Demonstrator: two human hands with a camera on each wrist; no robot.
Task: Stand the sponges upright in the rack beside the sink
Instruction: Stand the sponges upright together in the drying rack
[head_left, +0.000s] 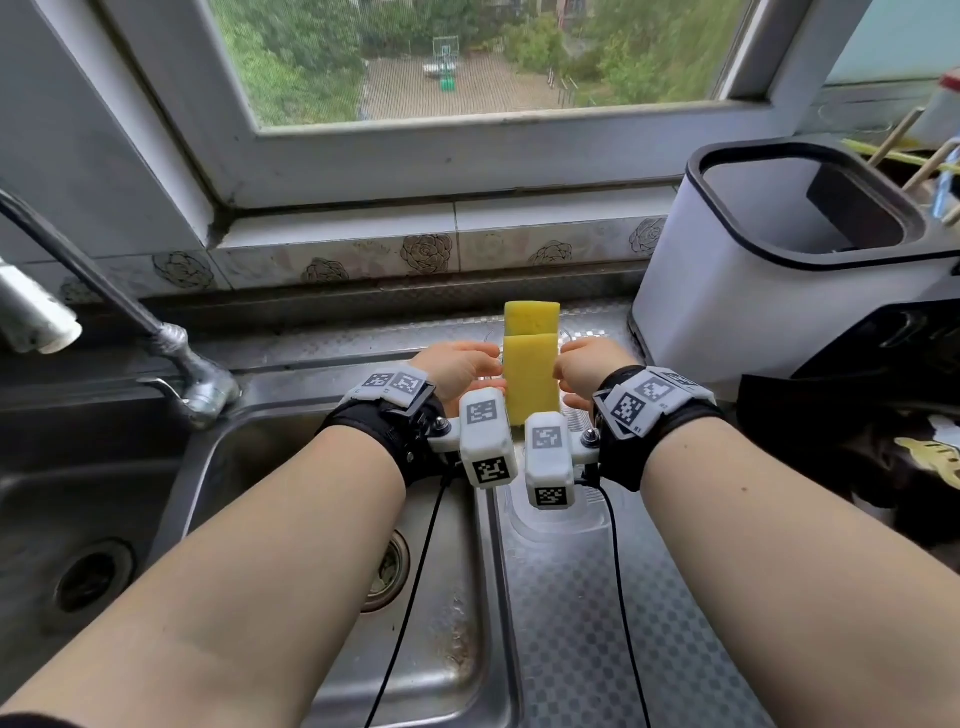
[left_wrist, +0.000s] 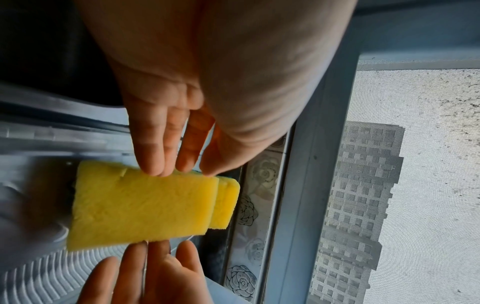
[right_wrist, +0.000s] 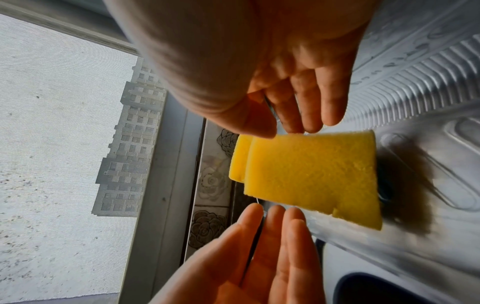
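While the fingers (left_wrist: 155, 152) of the left hand (head_left: 457, 366) lie straight with their tips at one edge of the near sponge (head_left: 531, 379), the fingers (right_wrist: 306, 107) of the right hand (head_left: 584, 366) reach just as straight to the opposite edge, neither curled round it. Between the two flat hands this sponge stands upright, the far sponge (head_left: 531, 317) upright close behind it, both on the ribbed drainboard beside the sink (head_left: 452, 649). A clear rack seems to hold them, though its slots cannot be made out. Judging by this, both visible sponges are placed; only letting go, perhaps a last nudge, remains.
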